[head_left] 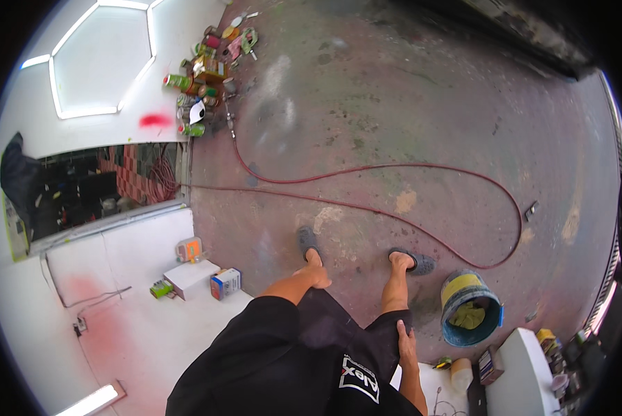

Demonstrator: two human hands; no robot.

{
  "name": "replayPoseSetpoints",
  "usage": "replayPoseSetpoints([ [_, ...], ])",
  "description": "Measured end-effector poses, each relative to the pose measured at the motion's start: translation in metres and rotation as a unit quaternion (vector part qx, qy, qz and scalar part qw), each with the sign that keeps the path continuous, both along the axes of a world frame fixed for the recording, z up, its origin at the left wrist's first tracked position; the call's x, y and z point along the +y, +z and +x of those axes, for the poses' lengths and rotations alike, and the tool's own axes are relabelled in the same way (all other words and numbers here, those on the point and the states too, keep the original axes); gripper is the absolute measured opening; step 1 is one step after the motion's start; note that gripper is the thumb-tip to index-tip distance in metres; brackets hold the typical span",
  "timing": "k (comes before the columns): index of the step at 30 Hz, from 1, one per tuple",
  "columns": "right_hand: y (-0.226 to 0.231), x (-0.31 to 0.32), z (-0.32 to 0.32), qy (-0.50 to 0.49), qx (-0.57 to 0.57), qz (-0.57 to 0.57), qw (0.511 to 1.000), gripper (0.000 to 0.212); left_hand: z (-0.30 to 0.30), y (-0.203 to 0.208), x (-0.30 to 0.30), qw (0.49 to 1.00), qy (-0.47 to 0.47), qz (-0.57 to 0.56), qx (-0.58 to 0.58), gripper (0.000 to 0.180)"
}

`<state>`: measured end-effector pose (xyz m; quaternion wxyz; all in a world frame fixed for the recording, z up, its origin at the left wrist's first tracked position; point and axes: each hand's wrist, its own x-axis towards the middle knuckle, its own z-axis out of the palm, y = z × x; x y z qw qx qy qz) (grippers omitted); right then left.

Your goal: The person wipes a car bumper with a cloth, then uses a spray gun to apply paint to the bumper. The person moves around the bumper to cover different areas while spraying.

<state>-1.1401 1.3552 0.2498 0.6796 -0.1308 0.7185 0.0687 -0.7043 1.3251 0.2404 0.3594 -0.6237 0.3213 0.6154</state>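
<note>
My left hand [318,277] hangs low beside my left leg, above a dark clog [309,241]. Its fingers are hard to make out, and no object shows in it. At the hem of my dark shorts [387,333], my right hand [407,341] rests against the cloth with its fingers stretched out and nothing held. To the right of that hand stands a bucket [458,295] with a yellowish cloth [467,316] inside. A second clog [422,263] is on my right foot.
A red hose [366,166] loops across the stained floor. Several cans and bottles [203,76] crowd the left wall. Boxes [225,283] sit on a white surface at left. More containers [462,374] stand at lower right. A small dark object [531,211] lies near the loop.
</note>
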Motion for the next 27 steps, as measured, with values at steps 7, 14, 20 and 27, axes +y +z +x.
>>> replayPoseSetpoints([
  [7,-0.079,0.012,0.133,0.321,0.107,-0.001,0.941,0.101,0.149,-0.069,0.187,0.991,0.096,-0.068,-0.060,0.070],
  [14,-0.041,0.019,0.317,0.654,0.161,-0.076,0.735,0.067,0.232,-0.035,0.271,0.942,0.232,-0.241,-0.033,0.049],
  [20,0.021,0.018,0.538,0.635,0.064,-0.226,0.735,0.065,0.306,-0.006,0.318,0.910,0.314,-0.270,-0.032,0.046],
  [27,0.083,0.048,0.682,0.540,0.001,-0.311,0.782,0.095,0.468,-0.031,0.370,0.821,0.482,-0.290,-0.096,0.056],
])
